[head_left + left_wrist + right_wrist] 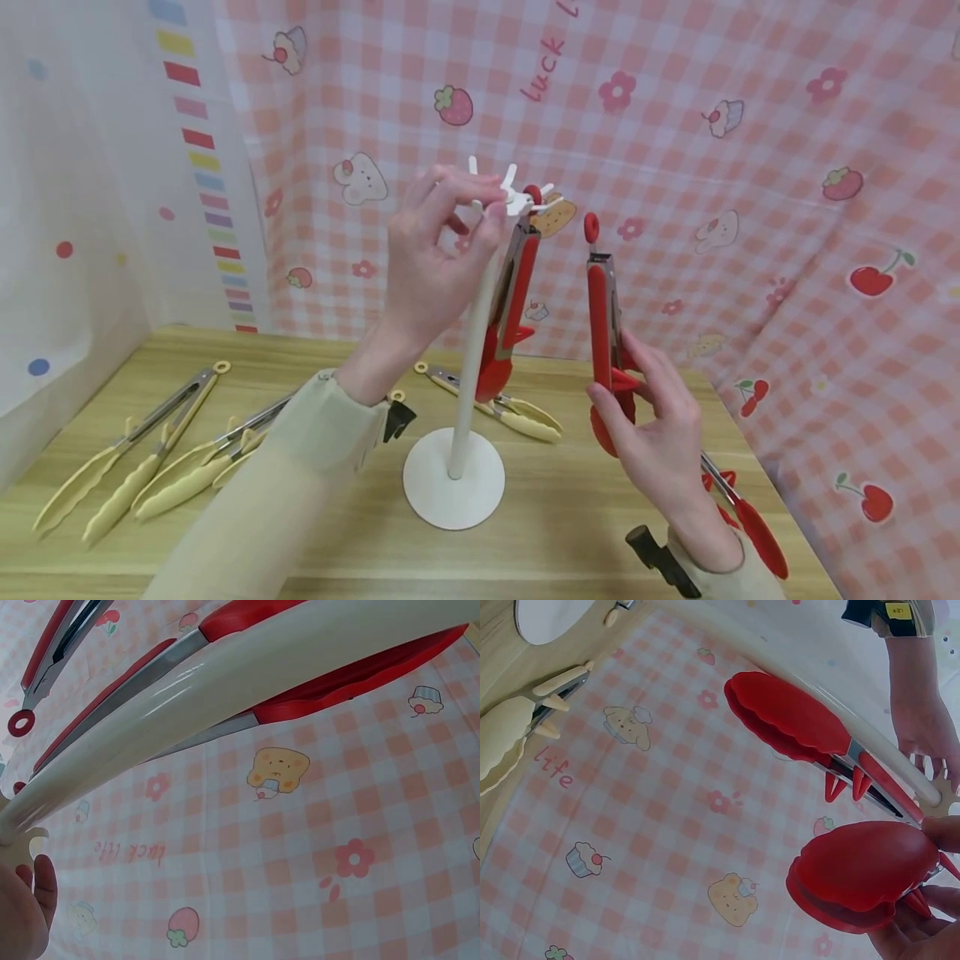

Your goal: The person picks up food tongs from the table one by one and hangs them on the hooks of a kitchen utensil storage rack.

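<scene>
A white stand (467,383) with a round base and a ring of hooks (519,203) on top stands mid-table. At that top, my left hand (438,250) pinches the hook ring between thumb and fingers. One pair of red tongs (524,275) hangs by its loop from a hook, beside the pole. To the right, my right hand (663,433) holds a second pair of red tongs (600,321) upright, loop up, apart from the hooks. The right wrist view shows their closed red heads (862,870) pointing away from the fingers.
Yellow tongs (108,479) lie on the wooden table (420,558) at left, with more yellow tongs (187,483) partly behind my left sleeve. Another yellow pair (536,423) lies behind the stand. Red tongs (759,529) rest at the right edge. A checked curtain (420,50) hangs behind.
</scene>
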The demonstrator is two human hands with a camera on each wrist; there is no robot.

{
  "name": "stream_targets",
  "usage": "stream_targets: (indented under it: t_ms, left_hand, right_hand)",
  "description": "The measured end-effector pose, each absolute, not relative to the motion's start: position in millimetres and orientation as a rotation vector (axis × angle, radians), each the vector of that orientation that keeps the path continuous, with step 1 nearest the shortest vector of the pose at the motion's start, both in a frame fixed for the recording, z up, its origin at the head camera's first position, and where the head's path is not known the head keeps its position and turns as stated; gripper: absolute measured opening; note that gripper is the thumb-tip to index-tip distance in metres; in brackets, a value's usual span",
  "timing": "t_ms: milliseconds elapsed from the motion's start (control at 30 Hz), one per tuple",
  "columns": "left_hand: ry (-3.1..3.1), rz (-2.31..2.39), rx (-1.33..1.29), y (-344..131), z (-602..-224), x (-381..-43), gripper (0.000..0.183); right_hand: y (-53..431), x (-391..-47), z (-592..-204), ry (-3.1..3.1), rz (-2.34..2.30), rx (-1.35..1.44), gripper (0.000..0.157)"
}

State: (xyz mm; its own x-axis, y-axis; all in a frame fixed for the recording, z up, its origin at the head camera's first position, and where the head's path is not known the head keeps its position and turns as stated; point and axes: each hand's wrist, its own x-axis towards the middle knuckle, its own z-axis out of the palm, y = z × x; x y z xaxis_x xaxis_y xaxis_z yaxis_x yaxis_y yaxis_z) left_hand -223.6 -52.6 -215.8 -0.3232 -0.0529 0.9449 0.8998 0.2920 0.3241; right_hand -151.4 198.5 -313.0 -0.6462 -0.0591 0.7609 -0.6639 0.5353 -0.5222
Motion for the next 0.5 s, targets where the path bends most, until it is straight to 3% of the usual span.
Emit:
stream_targets:
  t_ms: [500]
  left_hand:
    - [-1.570,-1.207,-0.805,-53.1,-214.2,-223.7,0.013]
  right_hand:
    - [188.9,-150.9,-303.0,-2.031,1.127,0.653,0.077]
